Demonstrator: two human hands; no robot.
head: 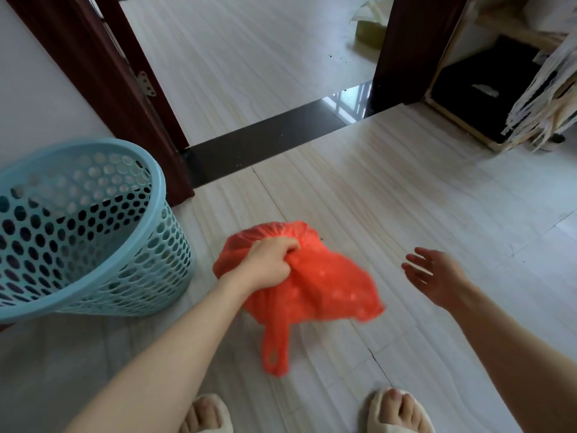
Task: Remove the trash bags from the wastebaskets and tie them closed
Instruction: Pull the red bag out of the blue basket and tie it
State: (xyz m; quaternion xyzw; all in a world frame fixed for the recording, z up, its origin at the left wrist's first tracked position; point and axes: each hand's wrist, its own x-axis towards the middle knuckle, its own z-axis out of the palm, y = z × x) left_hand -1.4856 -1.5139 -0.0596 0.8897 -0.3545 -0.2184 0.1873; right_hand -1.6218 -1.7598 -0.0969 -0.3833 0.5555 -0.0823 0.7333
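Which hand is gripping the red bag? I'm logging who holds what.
The left hand, fist shut on the red bag; the right hand is open and apart from it.

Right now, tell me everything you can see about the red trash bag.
The red trash bag is thin, translucent plastic, crumpled and slightly blurred. It is out of the blue basket and sits over the pale tiled floor, to the basket's right. The left hand is clenched on its gathered top. One loop handle dangles below toward the slippers. It is not yet tied. Its contents cannot be made out. The right hand is open and apart from it.
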